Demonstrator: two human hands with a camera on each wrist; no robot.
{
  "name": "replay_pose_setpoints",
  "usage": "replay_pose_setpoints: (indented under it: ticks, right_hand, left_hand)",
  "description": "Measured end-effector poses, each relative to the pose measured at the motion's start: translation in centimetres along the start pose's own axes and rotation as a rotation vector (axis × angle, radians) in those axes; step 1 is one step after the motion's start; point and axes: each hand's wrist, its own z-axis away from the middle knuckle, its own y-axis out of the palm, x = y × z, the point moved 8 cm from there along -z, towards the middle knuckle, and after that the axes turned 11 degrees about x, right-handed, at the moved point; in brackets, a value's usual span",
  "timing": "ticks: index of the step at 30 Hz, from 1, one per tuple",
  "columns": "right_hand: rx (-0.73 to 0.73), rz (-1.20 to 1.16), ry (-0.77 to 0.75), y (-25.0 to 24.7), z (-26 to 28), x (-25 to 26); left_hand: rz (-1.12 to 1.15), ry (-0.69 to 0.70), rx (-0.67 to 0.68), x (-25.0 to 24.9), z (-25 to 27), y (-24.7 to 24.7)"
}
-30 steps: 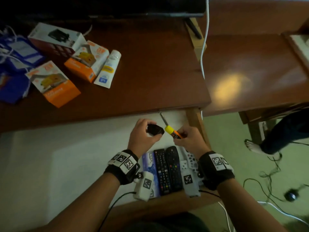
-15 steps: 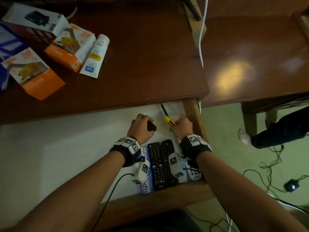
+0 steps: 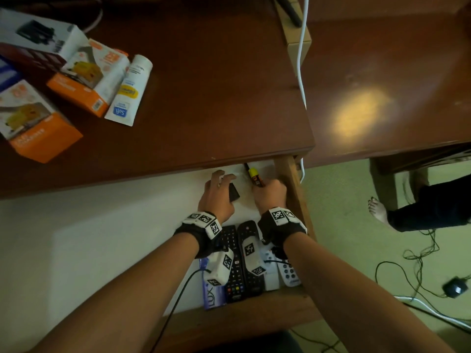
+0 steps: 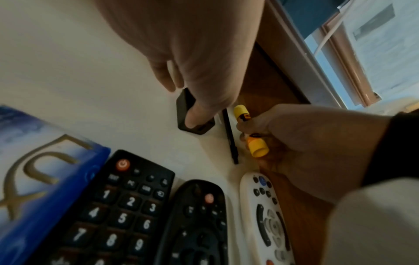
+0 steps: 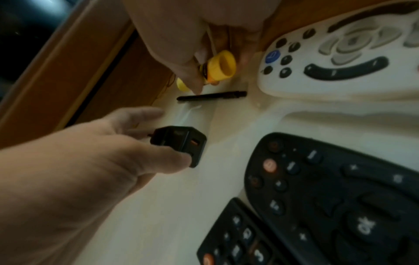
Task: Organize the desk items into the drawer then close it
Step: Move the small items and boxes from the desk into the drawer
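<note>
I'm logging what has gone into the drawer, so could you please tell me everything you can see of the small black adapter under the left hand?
The black adapter is a small, blocky plastic cube with bevelled corners and matte faces; one face shows slot-like openings, one with an orange tint inside. It sits on the white drawer floor, near the back, left of a thin black pen. The left hand holds it between thumb and fingers. Nothing else touches it.

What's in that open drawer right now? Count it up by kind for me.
Remotes: 3 (long black, rounded black, white)
Soap boxes: 1
Black adapters: 1
Black pens: 1
Yellow-and-orange screwdrivers: 1
Total: 7
</note>
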Motion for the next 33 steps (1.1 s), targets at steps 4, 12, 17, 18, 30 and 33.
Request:
replay_pose_setpoints:
  ticks: [4, 12, 17, 18, 30, 33]
  right_hand:
    - [-0.012, 0.013, 0.018, 1.0, -0.2, 0.2]
    - [-0.007, 0.023, 0.034, 0.3, 0.0, 0.7]
    - [0.02, 0.132, 0.07, 0.1, 0.1, 0.8]
    - [0.024, 0.143, 0.071, 0.2, 0.1, 0.8]
    - [-0.691, 0.091, -0.246, -7.5, 10.2, -0.5]
    - [-0.422, 0.317, -0.095, -7.9, 6.3, -2.7]
  left_hand:
    - [0.155, -0.136, 0.001, 1.6, 1.0, 0.1]
    - [0.39, -0.214, 0.072, 2.4, 1.9, 0.5]
    - [0.469, -0.2, 0.116, 1.4, 1.8, 1.1]
    - [0.481, -0.202, 0.113, 1.4, 1.8, 1.3]
    - [0.582, -0.241, 0.125, 1.1, 1.4, 1.7]
    - [0.61, -0.237, 0.138, 0.2, 0.8, 1.7]
